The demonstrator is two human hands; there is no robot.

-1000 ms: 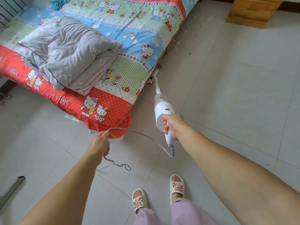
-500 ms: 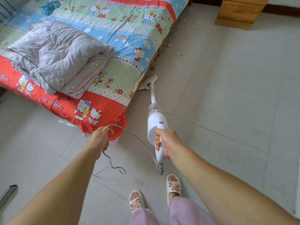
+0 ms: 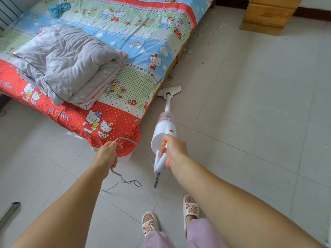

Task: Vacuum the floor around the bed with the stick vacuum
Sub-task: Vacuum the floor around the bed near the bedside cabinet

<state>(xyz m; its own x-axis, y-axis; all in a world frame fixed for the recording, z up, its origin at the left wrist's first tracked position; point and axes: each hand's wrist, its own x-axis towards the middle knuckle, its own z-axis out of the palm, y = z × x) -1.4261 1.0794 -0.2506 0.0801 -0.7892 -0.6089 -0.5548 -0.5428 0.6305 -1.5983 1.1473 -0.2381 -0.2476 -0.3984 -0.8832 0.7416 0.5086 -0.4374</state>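
My right hand point(image 3: 173, 151) grips the handle of the white stick vacuum point(image 3: 163, 129). Its floor head point(image 3: 169, 90) rests on the tiles beside the right edge of the bed point(image 3: 125, 56), which has a cartoon-cat sheet. My left hand point(image 3: 108, 154) holds a loop of the grey power cord point(image 3: 136, 143); the rest of the cord trails on the floor near my feet. Small bits of litter point(image 3: 188, 51) lie along the bed's side, beyond the floor head.
A folded grey quilt point(image 3: 68, 61) lies on the bed. A wooden cabinet point(image 3: 268, 13) stands at the back right. A dark metal object point(image 3: 9, 212) shows at the lower left edge. Light tiled floor point(image 3: 250, 104) stretches out to the right.
The vacuum's floor head has drawn back along the bed's side toward me, away from the litter. Both hands keep their holds.
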